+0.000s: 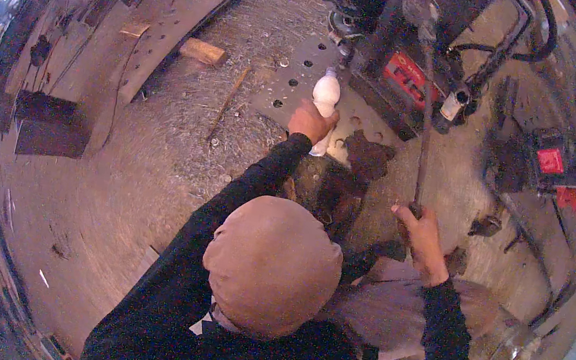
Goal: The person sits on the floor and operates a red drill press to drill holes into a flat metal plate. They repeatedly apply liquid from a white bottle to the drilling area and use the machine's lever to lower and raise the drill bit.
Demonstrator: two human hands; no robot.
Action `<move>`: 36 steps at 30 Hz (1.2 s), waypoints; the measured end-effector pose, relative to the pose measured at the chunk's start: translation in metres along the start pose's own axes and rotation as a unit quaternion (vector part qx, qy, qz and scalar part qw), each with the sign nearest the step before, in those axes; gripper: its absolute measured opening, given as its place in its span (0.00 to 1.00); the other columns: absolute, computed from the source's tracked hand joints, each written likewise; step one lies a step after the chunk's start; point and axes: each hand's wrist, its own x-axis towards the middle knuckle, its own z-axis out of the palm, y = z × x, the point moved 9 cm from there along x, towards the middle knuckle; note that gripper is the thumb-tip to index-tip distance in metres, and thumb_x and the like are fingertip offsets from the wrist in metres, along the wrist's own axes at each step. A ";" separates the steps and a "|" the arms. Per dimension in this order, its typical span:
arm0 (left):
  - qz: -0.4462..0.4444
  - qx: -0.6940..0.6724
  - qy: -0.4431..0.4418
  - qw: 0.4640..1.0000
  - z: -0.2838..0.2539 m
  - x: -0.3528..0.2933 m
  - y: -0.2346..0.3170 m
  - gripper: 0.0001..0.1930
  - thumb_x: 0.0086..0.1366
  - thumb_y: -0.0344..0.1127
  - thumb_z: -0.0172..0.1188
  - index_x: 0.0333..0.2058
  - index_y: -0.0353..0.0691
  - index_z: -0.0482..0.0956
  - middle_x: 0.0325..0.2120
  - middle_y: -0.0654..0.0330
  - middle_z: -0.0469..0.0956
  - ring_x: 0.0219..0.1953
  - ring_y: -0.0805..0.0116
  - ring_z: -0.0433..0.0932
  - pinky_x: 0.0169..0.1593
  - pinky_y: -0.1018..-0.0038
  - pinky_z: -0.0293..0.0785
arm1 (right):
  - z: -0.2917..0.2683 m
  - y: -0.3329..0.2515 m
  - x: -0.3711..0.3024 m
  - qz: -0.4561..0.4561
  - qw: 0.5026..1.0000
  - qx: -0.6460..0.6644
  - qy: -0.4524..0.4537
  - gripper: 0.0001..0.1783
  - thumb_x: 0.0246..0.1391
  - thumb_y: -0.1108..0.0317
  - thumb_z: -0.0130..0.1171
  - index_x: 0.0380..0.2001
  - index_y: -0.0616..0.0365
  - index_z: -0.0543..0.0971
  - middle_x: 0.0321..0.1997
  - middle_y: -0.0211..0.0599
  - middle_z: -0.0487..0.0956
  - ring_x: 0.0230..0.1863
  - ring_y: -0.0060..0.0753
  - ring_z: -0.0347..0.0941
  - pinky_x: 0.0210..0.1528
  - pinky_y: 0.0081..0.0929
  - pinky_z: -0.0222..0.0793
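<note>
My left hand (313, 123) is wrapped round a white bottle (327, 90). The bottle's tapered tip points up toward the lower front of a red and black drilling machine (387, 64). That machine stands on a flat steel plate (303, 78) with round holes in it. A dark irregular patch (368, 156) lies on the plate, right of the bottle. Farther right, my right hand (422, 237) is closed round the near end of a long thin lever (424, 141). The lever runs up to the machine's side. The drill's tip is hidden behind the machine body.
A wooden block (203, 52) and a thin rod (229, 104) lie left of the plate. Metal shavings cover the floor there. A long perforated steel beam (201, 11) crosses the upper left. At the right stands dark equipment with red parts (564, 173), near a black hose (547, 40).
</note>
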 end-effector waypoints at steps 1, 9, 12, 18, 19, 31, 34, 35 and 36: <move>0.006 0.001 -0.002 1.000 0.001 -0.001 -0.003 0.43 0.50 0.65 0.62 0.46 0.26 0.68 0.35 0.38 0.79 0.39 0.42 0.80 0.43 0.55 0.76 | 0.002 -0.004 -0.002 0.010 1.000 -0.007 0.000 0.19 0.48 0.59 0.67 0.37 0.61 0.75 0.27 0.25 0.73 0.25 0.18 0.65 0.24 0.20 0.59; 0.034 -0.057 0.004 0.998 0.005 0.003 -0.008 0.39 0.51 0.61 0.64 0.45 0.27 0.68 0.33 0.39 0.80 0.37 0.43 0.80 0.41 0.54 0.77 | 0.002 0.019 0.012 -0.001 1.000 0.013 0.004 0.11 0.51 0.61 0.63 0.26 0.54 0.75 0.16 0.20 0.66 0.16 0.16 0.58 0.18 0.22 0.52; 0.018 -0.022 -0.010 1.000 0.002 -0.005 0.003 0.41 0.51 0.60 0.64 0.48 0.25 0.66 0.33 0.41 0.80 0.37 0.46 0.81 0.40 0.56 0.78 | 0.001 0.012 0.001 0.000 0.999 0.047 -0.008 0.09 0.52 0.62 0.62 0.25 0.52 0.74 0.15 0.19 0.65 0.15 0.15 0.57 0.17 0.22 0.50; 0.021 -0.016 0.020 0.999 0.002 -0.008 -0.005 0.47 0.52 0.60 0.64 0.55 0.21 0.60 0.33 0.41 0.80 0.36 0.46 0.82 0.40 0.58 0.79 | -0.005 0.026 0.013 -0.022 0.998 0.034 0.041 0.09 0.52 0.63 0.61 0.24 0.52 0.74 0.20 0.20 0.69 0.17 0.17 0.62 0.17 0.22 0.54; 0.025 -0.012 0.031 0.999 0.000 -0.009 0.001 0.46 0.52 0.60 0.64 0.54 0.21 0.60 0.32 0.41 0.80 0.36 0.47 0.82 0.40 0.58 0.79 | -0.013 0.044 0.024 -0.036 0.997 0.049 0.054 0.08 0.52 0.64 0.61 0.24 0.52 0.74 0.21 0.20 0.70 0.17 0.17 0.62 0.17 0.21 0.54; 0.033 -0.035 0.040 0.998 0.011 -0.001 -0.005 0.38 0.51 0.58 0.65 0.45 0.26 0.65 0.32 0.42 0.80 0.35 0.45 0.82 0.39 0.57 0.79 | -0.003 0.021 0.009 -0.011 0.999 0.041 0.010 0.13 0.54 0.64 0.59 0.19 0.48 0.69 0.15 0.17 0.63 0.13 0.14 0.55 0.16 0.20 0.48; 0.010 -0.032 0.009 0.999 0.004 -0.005 0.004 0.38 0.51 0.57 0.66 0.45 0.26 0.65 0.33 0.42 0.81 0.36 0.45 0.81 0.40 0.57 0.78 | -0.006 0.019 0.007 -0.005 0.999 0.037 0.012 0.13 0.54 0.64 0.59 0.19 0.48 0.68 0.14 0.17 0.62 0.13 0.14 0.55 0.16 0.20 0.47; -0.002 -0.028 -0.002 1.000 0.004 -0.005 0.002 0.38 0.51 0.57 0.66 0.45 0.26 0.65 0.33 0.42 0.81 0.37 0.45 0.81 0.41 0.57 0.78 | -0.006 0.020 0.007 -0.004 0.999 0.035 0.013 0.13 0.54 0.64 0.59 0.19 0.48 0.68 0.14 0.17 0.62 0.13 0.14 0.55 0.16 0.20 0.47; 0.000 -0.029 -0.004 1.000 0.002 -0.005 0.002 0.38 0.51 0.57 0.66 0.46 0.26 0.65 0.33 0.42 0.81 0.37 0.45 0.81 0.41 0.57 0.78 | -0.006 0.021 0.007 -0.003 0.999 0.032 0.015 0.12 0.54 0.64 0.59 0.19 0.48 0.68 0.14 0.17 0.61 0.13 0.14 0.55 0.16 0.20 0.47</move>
